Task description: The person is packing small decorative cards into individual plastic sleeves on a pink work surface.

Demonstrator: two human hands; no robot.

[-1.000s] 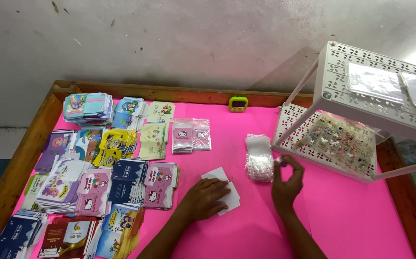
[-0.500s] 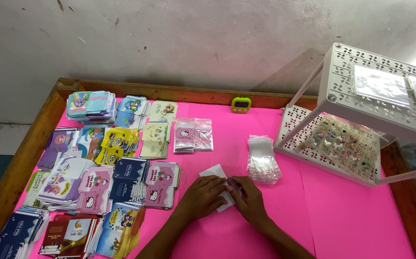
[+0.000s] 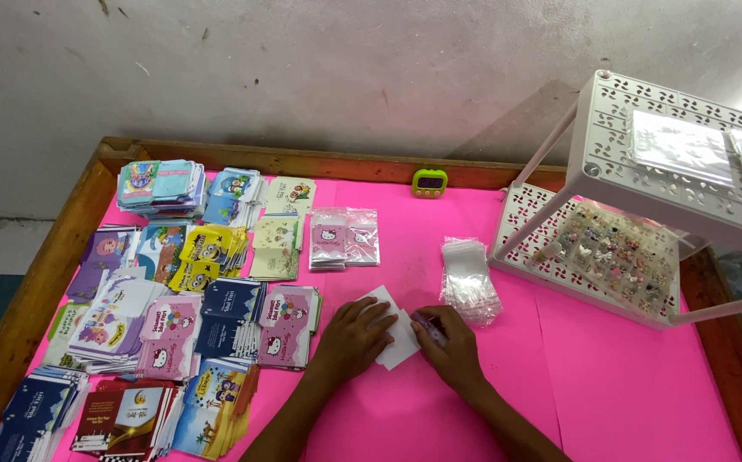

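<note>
While the left hand (image 3: 356,335) lies flat with fingers spread, pressing down on a small white card (image 3: 397,335), the right hand (image 3: 450,346) is closed narrow at the card's right edge, thumb and fingertips pinching a small item too tiny to identify. Both hands work near the middle of the pink surface (image 3: 628,385), toward its near edge.

Card: thin, light, semi-stiff by appearance; judged liable to slide on the smooth pink sheet unless pinned, and to crease if bent. Best taken by its free edges or a corner.

Just beyond the right hand, a stack of clear plastic sleeves (image 3: 467,278) lies loose; judged soft, slippery, prone to fanning out.

To the right, a white perforated rack (image 3: 688,162) stands on the right side of the surface, its lower tray carrying many small decorative pieces (image 3: 615,252).

Left of the hands, printed card packs (image 3: 217,316) cover the left half in overlapping piles, reaching the left edge and far left corner. 2 pink-printed sachets (image 3: 344,238) sit apart toward the centre.

At the far edge, a small green timer (image 3: 429,182) rests against the wooden rim (image 3: 37,291)
</note>
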